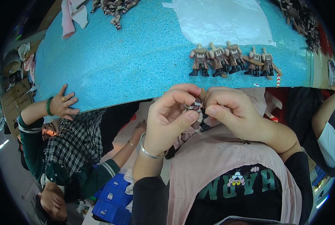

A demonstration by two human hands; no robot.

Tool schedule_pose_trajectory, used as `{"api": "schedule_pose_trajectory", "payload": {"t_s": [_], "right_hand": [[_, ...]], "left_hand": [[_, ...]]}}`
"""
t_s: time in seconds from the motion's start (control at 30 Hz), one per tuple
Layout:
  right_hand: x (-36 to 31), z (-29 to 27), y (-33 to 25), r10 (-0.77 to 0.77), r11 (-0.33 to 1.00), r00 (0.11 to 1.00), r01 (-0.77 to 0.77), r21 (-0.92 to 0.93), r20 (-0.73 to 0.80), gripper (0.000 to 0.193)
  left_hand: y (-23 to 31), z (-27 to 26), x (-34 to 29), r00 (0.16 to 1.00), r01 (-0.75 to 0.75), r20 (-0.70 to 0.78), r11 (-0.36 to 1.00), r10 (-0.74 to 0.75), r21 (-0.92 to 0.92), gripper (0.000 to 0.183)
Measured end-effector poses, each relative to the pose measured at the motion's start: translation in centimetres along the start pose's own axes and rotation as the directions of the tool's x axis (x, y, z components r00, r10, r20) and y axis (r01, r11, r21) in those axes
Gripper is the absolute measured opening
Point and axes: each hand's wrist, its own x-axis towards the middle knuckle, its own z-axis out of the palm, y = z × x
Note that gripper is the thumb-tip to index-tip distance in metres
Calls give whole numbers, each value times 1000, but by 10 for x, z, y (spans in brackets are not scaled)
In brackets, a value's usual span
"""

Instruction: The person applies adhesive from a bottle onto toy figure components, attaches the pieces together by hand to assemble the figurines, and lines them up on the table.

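Observation:
Both of my hands meet just off the table's near edge, over my pink apron. Between the thumb and fingers of my left hand (171, 116) is a small toy figure (196, 108) in brown, white and black. My right hand (233, 112) is closed at the figure's other side, thumb and forefinger pinching close to a small tan piece (202, 93) that sticks up between the hands. Whether that piece is joined to the figure is hidden by my fingers. Beyond my hands, several similar figures (199, 60) lie in a row on the blue table.
The blue speckled table (118, 67) carries a clear plastic sheet (223, 18), a pile of figures (116, 9) at the far left and a dark heap of parts (306, 22) at the far right. Left of me, a co-worker's hand (64, 104) rests on the edge. Another person's arm (325, 116) is at right.

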Motion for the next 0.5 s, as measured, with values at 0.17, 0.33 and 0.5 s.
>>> {"api": "schedule_pose_trajectory", "payload": {"t_s": [0.17,0.33,0.5], "right_hand": [[2,-4,8,-62,996,998,62,-64,4,21],[5,8,9,-222,975,969,220,-29,-109,25],[-2,-3,4,-149,984,989,148,-97,-5,36]], "left_hand": [[-7,8,0,997,-63,-37,994,66,90,25],[-12,23,-3,906,-310,-238,932,350,189,44],[-11,7,-4,983,-113,-117,967,143,230,54]]}}
